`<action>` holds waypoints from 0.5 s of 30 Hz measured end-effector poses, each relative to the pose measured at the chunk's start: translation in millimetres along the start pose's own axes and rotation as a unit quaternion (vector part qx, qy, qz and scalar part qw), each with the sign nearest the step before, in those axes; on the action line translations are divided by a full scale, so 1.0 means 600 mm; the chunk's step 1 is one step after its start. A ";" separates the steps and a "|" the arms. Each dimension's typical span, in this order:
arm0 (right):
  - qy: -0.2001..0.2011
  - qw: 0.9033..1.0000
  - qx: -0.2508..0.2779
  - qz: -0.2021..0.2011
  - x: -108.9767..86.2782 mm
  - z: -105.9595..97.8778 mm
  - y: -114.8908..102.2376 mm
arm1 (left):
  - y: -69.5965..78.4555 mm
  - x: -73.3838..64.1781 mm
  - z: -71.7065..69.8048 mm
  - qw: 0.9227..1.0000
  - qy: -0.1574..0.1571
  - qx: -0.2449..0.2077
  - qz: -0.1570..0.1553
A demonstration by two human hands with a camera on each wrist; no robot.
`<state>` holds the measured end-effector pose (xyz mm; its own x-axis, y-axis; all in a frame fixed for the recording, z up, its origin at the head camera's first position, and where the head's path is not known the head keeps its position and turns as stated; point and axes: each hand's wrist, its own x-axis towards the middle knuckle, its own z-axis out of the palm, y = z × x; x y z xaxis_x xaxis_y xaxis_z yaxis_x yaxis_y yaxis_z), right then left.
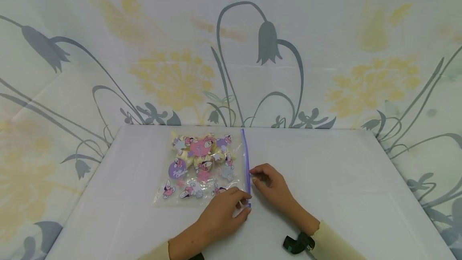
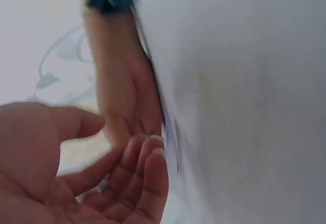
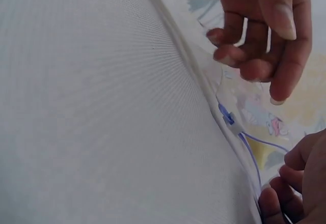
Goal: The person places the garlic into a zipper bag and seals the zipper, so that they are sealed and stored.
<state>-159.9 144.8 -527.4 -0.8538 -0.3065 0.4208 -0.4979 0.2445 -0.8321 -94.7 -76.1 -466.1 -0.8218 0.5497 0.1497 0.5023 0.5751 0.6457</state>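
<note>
A clear zip bag (image 1: 207, 171) with cartoon prints and pale yellow contents lies flat, its purple zip strip (image 1: 247, 159) along the right side. My left hand (image 1: 225, 212) hovers by the bag's near right corner, fingers loosely bent; in the right wrist view a gap shows between these fingers and the purple slider (image 3: 226, 113). Curled fingers of my right hand (image 1: 274, 187) pinch at the strip's right edge, about midway along. Close up, the strip's two purple lines (image 3: 249, 155) spread apart from the slider toward the right hand (image 3: 305, 178). In the left wrist view nothing shows inside the left hand (image 2: 97, 168).
The white table (image 1: 343, 179) runs to a flower-printed cloth (image 1: 245, 71) at the back and sides. A dark wrist camera (image 1: 298, 243) is strapped at the right sleeve (image 1: 332, 242).
</note>
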 end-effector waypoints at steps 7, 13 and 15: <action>0.006 1.000 0.001 0.004 0.000 0.001 -0.001 | 0.012 -0.028 0.020 0.937 -0.042 -0.313 -0.147; 0.005 1.000 -0.008 0.013 0.002 0.000 -0.005 | 0.009 -0.036 0.032 0.856 -0.058 -0.462 -0.223; 0.005 1.000 -0.006 0.009 0.003 0.000 -0.006 | 0.011 -0.037 0.032 0.824 -0.055 -0.506 -0.249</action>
<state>-159.4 143.5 -523.5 -0.8647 -0.2917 0.4090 -0.4834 0.2618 -0.8353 -68.0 -72.9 -479.3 -0.8011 0.4822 -0.3546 -0.4162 -0.0231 0.9090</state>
